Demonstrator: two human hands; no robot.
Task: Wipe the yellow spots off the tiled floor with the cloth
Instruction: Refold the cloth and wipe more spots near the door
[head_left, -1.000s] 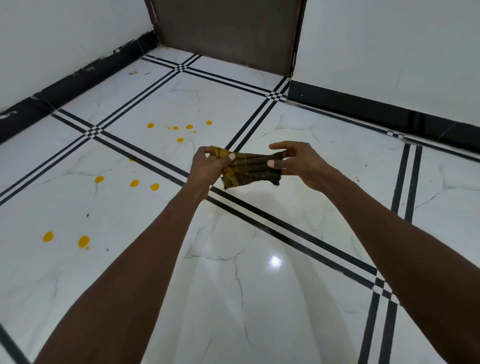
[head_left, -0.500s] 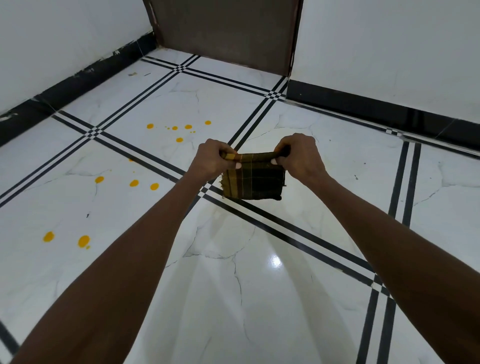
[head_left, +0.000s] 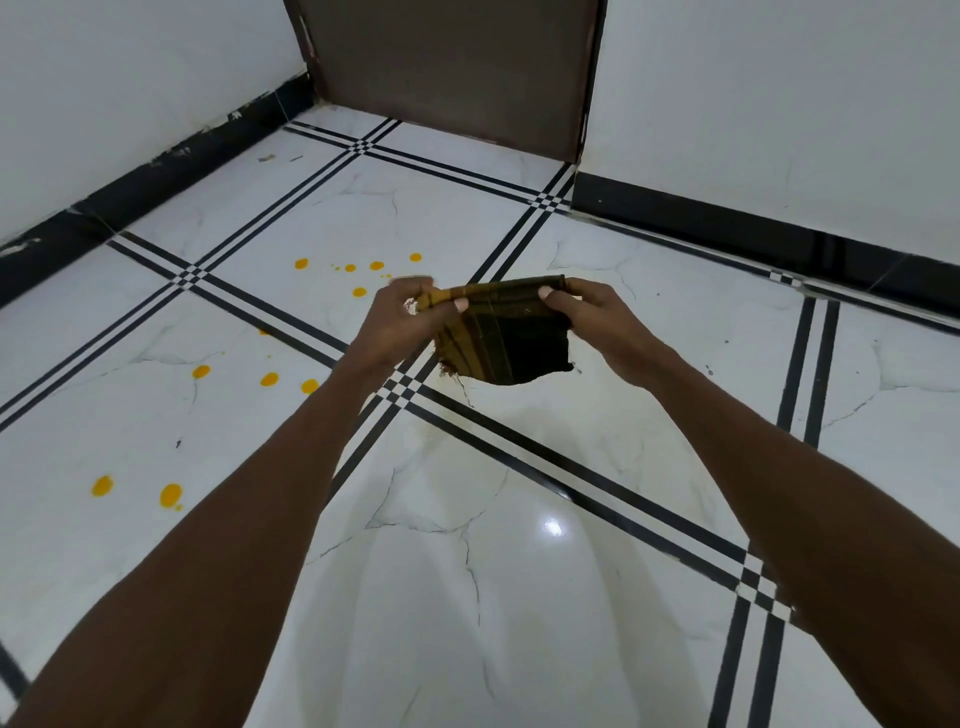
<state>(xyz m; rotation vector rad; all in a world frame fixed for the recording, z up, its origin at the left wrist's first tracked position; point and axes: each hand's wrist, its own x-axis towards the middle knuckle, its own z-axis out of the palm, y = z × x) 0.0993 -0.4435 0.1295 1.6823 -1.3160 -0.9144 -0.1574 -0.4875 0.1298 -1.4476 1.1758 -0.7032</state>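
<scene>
A dark brown and mustard checked cloth (head_left: 506, 340) hangs folded in the air above the white tiled floor (head_left: 467, 597). My left hand (head_left: 402, 325) pinches its upper left corner and my right hand (head_left: 597, 325) pinches its upper right corner. Yellow spots lie on the floor to the left: several small ones (head_left: 358, 270) beyond my left hand, three (head_left: 268, 379) beside my left forearm, and two (head_left: 136, 491) nearer to me at the far left. A faint yellowish smear (head_left: 441, 387) shows on the tile under the cloth.
White walls with a black skirting (head_left: 753, 236) close the floor on the left and at the back. A brown door (head_left: 447, 73) stands at the far end. Black double lines cross the tiles.
The cloth has been turned and unfolded from a narrow bundle into a wider hanging flap. Both hands have moved slightly apart, holding its top edge.
</scene>
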